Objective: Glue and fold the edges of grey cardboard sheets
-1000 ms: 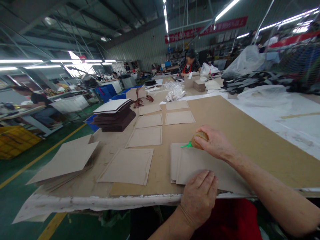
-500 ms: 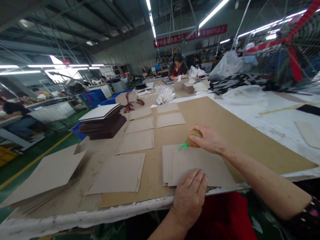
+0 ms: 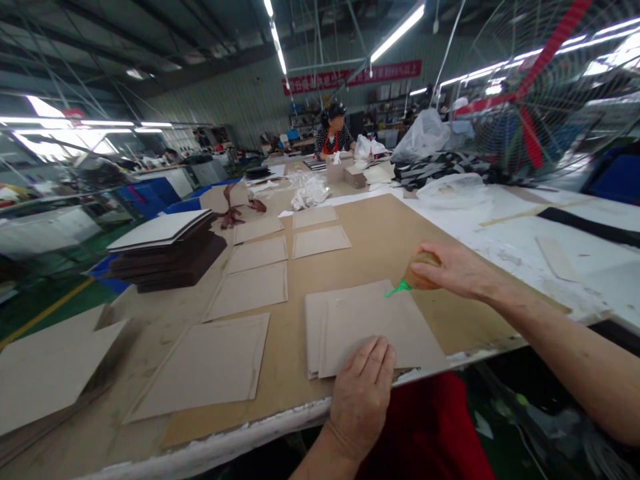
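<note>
My right hand (image 3: 450, 267) is wrapped round a brownish squeeze bottle (image 3: 421, 272) with a green nozzle (image 3: 399, 288). The bottle is tilted, and its tip is at the far edge of the top grey-beige board (image 3: 370, 320); I cannot tell if it touches. That board lies on a small, slightly fanned stack. Flat on its near edge rests my left hand (image 3: 364, 387), fingers stretched out and close together. To the left lies a single board (image 3: 205, 367) with glossy strips along its edges. Several similar boards (image 3: 255, 290) are laid out farther back.
A dark brown stack with a white top sheet (image 3: 160, 230) stands at the left. More boards (image 3: 45, 373) are piled at the near left corner. Crumpled clear plastic (image 3: 310, 190) lies farther back. A co-worker (image 3: 334, 133) sits across the table, and a large fan (image 3: 525, 93) stands at the right.
The bottle in my right hand has moved rightward along the board's far edge. My left hand stays on the near edge. The view has turned slightly right.
</note>
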Motion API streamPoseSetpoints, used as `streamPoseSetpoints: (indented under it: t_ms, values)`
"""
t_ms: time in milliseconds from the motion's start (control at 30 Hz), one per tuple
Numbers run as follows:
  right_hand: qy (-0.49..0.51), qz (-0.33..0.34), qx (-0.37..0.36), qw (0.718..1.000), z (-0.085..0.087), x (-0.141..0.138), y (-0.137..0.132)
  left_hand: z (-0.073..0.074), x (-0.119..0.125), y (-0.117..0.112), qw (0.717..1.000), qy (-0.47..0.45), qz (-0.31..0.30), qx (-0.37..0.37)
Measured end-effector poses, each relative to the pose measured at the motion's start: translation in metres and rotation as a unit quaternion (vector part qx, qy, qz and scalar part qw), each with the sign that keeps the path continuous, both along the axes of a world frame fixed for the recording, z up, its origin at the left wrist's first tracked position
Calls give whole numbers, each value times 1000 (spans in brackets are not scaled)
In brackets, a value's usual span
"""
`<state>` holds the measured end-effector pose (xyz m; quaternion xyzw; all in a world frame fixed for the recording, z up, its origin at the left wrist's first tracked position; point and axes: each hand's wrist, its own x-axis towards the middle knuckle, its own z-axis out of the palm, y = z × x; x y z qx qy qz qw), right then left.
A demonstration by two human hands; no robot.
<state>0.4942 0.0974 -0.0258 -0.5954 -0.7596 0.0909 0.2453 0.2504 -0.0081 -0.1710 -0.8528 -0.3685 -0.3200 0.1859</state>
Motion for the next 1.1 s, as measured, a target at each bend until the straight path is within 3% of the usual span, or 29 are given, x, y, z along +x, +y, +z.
streamPoseSetpoints:
  t_ms: [133, 233, 500, 600, 700, 833, 967, 1100]
  values:
    - [25, -56, -9, 998, -7, 29, -10, 1, 0, 0, 1000, 3, 2, -5]
    - [50, -70, -19, 996, -10, 32, -12, 0, 0, 0, 1000, 3, 2, -7]
    - [85, 30, 19, 996, -22, -39, 7, 3, -1, 1, 1000, 6, -2, -4]
    - [92, 55, 30, 994, -22, -53, 12, 4, -2, 2, 1000, 9, -4, -5]
    - [76, 51, 14, 996, -16, -37, 8, 5, -2, 2, 1000, 4, -9, 4]
    - [55, -5, 0, 998, -9, 6, -5, 6, -1, 2, 1000, 7, -9, -3]
    - [62, -51, 21, 997, -13, 34, -14, 6, -1, 2, 1000, 9, -10, -10]
    - [65, -42, 25, 997, -18, 46, -25, 8, -1, 3, 1000, 11, -14, -12]
